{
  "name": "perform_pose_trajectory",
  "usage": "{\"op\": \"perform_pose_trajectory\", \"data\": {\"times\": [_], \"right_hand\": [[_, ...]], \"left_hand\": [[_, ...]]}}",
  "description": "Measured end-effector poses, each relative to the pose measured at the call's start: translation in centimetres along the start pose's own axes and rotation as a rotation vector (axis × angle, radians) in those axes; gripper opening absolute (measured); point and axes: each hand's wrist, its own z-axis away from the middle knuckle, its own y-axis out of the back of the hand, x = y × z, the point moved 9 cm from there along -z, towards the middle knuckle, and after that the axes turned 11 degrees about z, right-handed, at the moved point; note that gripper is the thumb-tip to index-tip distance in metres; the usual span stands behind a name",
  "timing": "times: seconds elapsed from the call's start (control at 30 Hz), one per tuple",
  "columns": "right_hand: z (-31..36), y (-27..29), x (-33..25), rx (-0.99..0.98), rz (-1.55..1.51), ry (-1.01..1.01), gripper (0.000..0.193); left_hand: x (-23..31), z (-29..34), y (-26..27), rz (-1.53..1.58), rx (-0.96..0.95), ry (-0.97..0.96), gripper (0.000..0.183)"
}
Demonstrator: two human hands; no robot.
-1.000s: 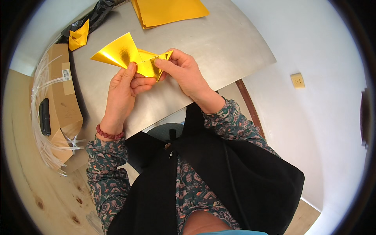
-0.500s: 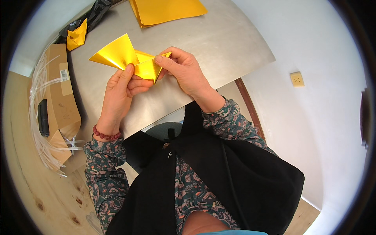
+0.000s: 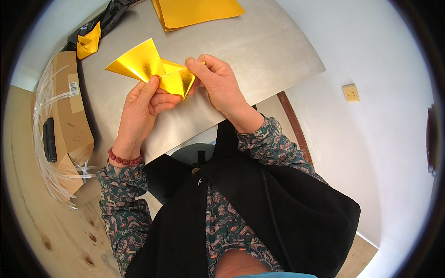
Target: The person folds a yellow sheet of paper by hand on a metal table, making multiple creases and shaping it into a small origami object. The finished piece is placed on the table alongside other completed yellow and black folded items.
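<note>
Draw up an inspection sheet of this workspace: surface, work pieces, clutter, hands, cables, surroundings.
Surface: grey, metal-looking table.
Work pieces: partly folded gold paper, held above the table; folded gold shape at far left; gold sheets, stacked toward the far edge.
Clutter: black plastic beside the gold shape; carton left of the table; black object by the carton.
Hands: left hand and right hand both hold the gold paper.
Cables: none certain; pale strands drape the carton, kind unclear.
Surroundings: white wall with outlet, right.
</note>
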Motion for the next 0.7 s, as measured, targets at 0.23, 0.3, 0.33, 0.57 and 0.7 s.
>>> {"op": "perform_pose_trajectory", "data": {"times": [0.23,0.3,0.33,0.57,0.7], "right_hand": [[0.4,-0.6,0.3,-0.075,0.067,-0.082,0.026],[0.3,-1.1,0.0,-0.097,0.102,-0.01,0.027],[0.2,-1.0,0.4,-0.08,0.117,-0.022,0.026],[-0.1,-0.9,0.8,-0.107,0.157,-0.009,0.022],[0.1,-0.9,0.8,-0.107,0.12,-0.069,0.024]], "left_hand": [[0.9,0.0,0.7,-0.106,0.099,-0.078,0.034],[1.0,0.2,0.6,-0.109,0.112,-0.082,0.034],[0.9,0.2,0.6,-0.106,0.108,-0.078,0.034],[1.2,0.3,1.2,-0.098,0.114,-0.065,0.033],[1.4,0.4,0.5,-0.104,0.127,-0.075,0.031]]}}
